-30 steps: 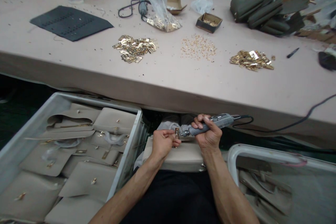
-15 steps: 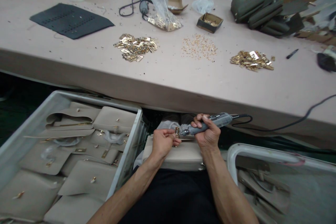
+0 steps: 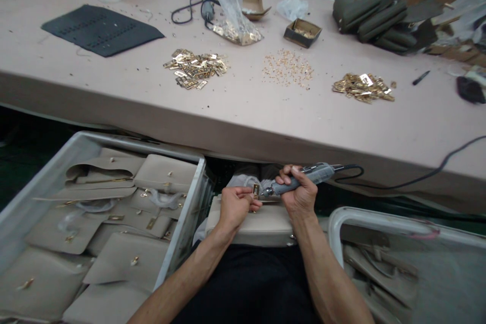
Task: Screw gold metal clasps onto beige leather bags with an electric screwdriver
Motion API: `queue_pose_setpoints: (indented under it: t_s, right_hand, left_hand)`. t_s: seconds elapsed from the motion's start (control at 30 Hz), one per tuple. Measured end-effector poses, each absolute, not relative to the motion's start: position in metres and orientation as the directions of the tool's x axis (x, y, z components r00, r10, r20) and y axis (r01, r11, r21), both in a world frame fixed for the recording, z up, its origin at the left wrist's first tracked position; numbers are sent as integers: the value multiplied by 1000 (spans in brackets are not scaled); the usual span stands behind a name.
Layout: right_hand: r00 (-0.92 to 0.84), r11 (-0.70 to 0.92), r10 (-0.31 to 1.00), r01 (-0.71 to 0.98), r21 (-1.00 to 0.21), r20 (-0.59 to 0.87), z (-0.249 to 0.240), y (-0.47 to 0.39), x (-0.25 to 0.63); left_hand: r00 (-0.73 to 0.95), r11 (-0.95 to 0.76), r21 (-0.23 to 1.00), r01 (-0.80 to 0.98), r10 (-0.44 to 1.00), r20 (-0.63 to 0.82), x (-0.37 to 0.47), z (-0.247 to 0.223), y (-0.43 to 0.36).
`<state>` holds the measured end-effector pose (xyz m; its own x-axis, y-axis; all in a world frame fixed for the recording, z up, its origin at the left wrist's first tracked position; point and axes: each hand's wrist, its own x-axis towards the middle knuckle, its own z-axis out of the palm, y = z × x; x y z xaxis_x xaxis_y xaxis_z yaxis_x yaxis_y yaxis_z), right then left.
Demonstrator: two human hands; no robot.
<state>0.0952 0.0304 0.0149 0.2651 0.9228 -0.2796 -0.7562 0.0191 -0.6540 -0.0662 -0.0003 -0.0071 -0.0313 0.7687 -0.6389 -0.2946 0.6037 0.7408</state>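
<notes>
A beige handbag (image 3: 261, 225) lies on my lap. Above it, my left hand (image 3: 237, 205) pinches a small gold rectangular metal plate (image 3: 255, 191) with a window in it; whether the bag's flap is between the fingers too I cannot tell. My right hand (image 3: 299, 190) is wrapped round a grey electric screwdriver (image 3: 319, 173), tilted so its tip points left and down. That tip meets or nearly meets the right side of the plate. From the tool's back end a black cord (image 3: 410, 182) runs off to the right.
A grey crate (image 3: 182, 228) with several beige bags stands left; another bin (image 3: 383, 217) with bags stands right. On the table (image 3: 235, 106) lie gold plates (image 3: 195, 67), tiny screws (image 3: 288, 68), gold pieces (image 3: 363, 87), a dark sheet (image 3: 102, 30) and dark green bags (image 3: 379, 15).
Hardly anything differs. Both hands, the plate and the screwdriver keep their places, and the whole view has shifted very slightly.
</notes>
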Motion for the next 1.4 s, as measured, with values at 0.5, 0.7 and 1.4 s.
queue_pose_setpoints:
  t_s: [0.5,0.7,1.4]
  right_hand:
    - [271,15,914,-766,-643,-302,20,28,95]
    - [272,27,921,-758,-652,-278,25,26,92]
    - [291,67,933,-718,-693,-211,26,24,87]
  left_hand:
    - [-56,590,759,-275,778,-626,-66,-5,-2]
    - [-68,599,750,-281,767,-639,-66,-3,-2]
    - [-65,602,750,-274,767,-639,-65,3,-2]
